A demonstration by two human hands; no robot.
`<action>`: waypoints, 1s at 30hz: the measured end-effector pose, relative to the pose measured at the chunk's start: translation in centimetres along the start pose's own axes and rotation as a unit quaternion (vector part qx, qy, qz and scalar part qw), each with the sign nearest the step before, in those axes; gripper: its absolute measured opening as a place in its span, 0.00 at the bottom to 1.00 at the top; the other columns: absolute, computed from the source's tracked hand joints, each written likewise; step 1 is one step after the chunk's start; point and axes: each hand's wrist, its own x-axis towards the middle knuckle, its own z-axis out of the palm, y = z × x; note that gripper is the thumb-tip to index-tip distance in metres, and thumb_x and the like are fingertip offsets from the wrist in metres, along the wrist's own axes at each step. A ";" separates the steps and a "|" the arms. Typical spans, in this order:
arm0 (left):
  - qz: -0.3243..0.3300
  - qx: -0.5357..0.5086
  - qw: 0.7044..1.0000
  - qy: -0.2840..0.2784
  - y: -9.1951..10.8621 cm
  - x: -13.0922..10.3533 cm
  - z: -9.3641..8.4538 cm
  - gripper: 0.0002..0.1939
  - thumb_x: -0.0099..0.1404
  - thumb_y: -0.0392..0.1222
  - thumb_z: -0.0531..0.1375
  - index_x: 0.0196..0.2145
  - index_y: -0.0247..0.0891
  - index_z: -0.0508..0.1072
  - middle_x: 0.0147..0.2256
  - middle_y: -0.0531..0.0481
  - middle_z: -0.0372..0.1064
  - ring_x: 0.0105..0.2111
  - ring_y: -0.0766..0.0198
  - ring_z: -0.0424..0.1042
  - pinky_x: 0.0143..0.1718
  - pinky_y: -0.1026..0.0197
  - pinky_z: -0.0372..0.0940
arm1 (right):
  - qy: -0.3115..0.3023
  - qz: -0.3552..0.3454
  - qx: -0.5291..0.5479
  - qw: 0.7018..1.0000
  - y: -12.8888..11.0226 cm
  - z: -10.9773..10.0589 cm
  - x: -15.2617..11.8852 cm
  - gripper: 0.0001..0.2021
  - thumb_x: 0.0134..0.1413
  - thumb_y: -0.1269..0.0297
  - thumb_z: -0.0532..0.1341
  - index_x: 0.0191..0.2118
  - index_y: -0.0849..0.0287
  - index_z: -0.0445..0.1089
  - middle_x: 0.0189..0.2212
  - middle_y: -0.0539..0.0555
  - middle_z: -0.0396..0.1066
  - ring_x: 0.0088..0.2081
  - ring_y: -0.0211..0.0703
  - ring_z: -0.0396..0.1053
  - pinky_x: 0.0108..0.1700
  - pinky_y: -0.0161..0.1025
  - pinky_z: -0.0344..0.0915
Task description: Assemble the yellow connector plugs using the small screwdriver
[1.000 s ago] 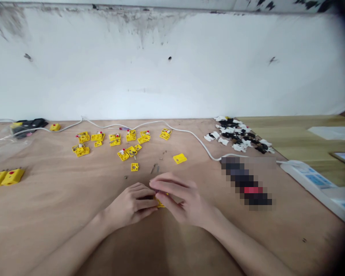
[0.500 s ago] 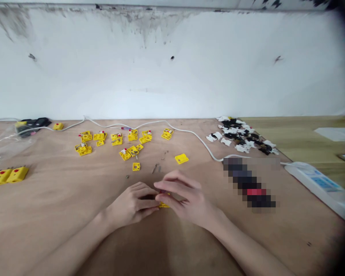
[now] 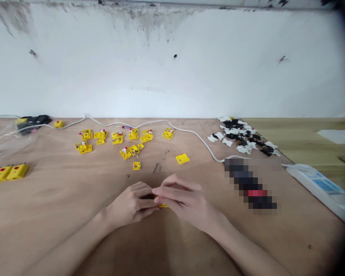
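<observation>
- Far left, yellow plugs (image 3: 17, 172) stand in a row cut off by the picture's edge; behind them a plastic bag (image 3: 5, 140) and black case (image 3: 37, 123) sit near the wall (image 3: 149, 88).
- Rightward, plain tabletop (image 3: 63, 199) spreads between the plugs and the left forearm.
- Opened yellow housings (image 3: 133, 134) crowd the back, short of the white cord (image 3: 189, 132) that bounds that side.
- Front middle, the left hand (image 3: 132, 203) is curled on the yellow part (image 3: 163, 206), which lies low between both hands, mostly covered.
- The right hand (image 3: 186, 199) meets it there, thumb and forefinger nearly together; I cannot tell what they hold.
- Ahead of the hands, a yellow cover (image 3: 183, 158) lies flat.
- Further right, black and white pieces (image 3: 241, 134) heap near the table's edge, and a power strip (image 3: 316, 178) slants along it.
- Against half a second ago, right thumb and forefinger have drawn closer and less of the yellow part shows; the scattered pieces lie as before.
</observation>
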 end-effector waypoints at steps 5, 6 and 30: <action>-0.011 -0.001 1.000 -0.009 -0.1 -0.1 0.0 0.08 0.71 0.40 0.60 0.45 0.41 0.77 0.40 0.47 0.76 0.41 0.60 0.73 0.43 0.57 0.69 | -0.043 0.015 0.003 0.999 -0.2 0.1 0.2 0.18 0.66 0.77 0.55 0.56 0.55 0.71 0.43 0.55 0.75 0.42 0.38 0.75 0.44 0.34 0.74; -0.013 -0.006 1.000 -0.010 -0.1 -0.1 0.0 0.08 0.71 0.39 0.60 0.45 0.41 0.77 0.39 0.47 0.76 0.40 0.61 0.73 0.43 0.57 0.69 | -0.026 0.016 -0.010 0.999 -0.3 0.1 0.3 0.15 0.65 0.76 0.56 0.51 0.54 0.74 0.40 0.53 0.75 0.39 0.36 0.75 0.42 0.33 0.74; -0.004 0.004 1.000 0.007 0.1 0.1 -0.1 0.06 0.71 0.40 0.59 0.40 0.39 0.77 0.40 0.46 0.76 0.41 0.60 0.74 0.43 0.57 0.69 | -0.034 0.031 -0.034 0.998 -0.7 0.5 0.3 0.14 0.65 0.69 0.61 0.54 0.58 0.72 0.43 0.57 0.76 0.42 0.41 0.76 0.44 0.36 0.75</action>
